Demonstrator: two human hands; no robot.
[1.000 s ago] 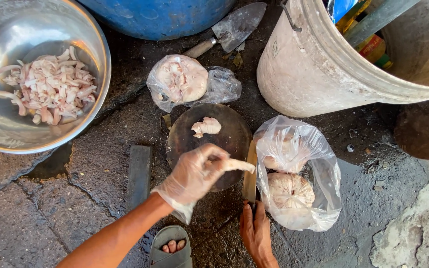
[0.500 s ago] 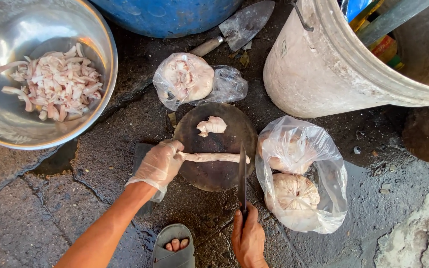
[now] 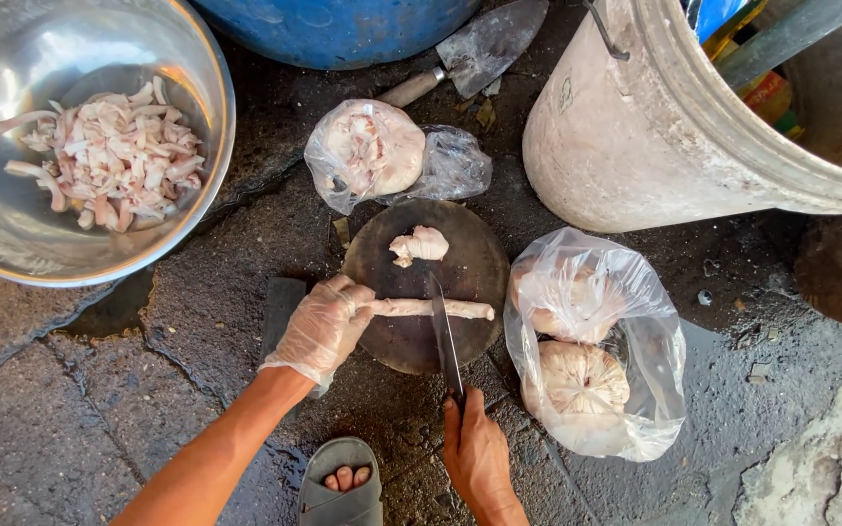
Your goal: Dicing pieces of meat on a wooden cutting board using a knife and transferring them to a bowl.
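A large pale bucket (image 3: 694,127) stood beyond and to the right of the round dark chopping board (image 3: 421,282), a metal bowl (image 3: 12,234) of cut pale strips to its far left. A clear bag (image 3: 626,390) of pale lumps lay just right of the board. On the board, the gloved left hand (image 3: 322,327) had its grip pinched on one end of a long pale strip (image 3: 431,309). The bare right hand (image 3: 478,453), fingers closed round the handle, held a knife (image 3: 443,336) across it.
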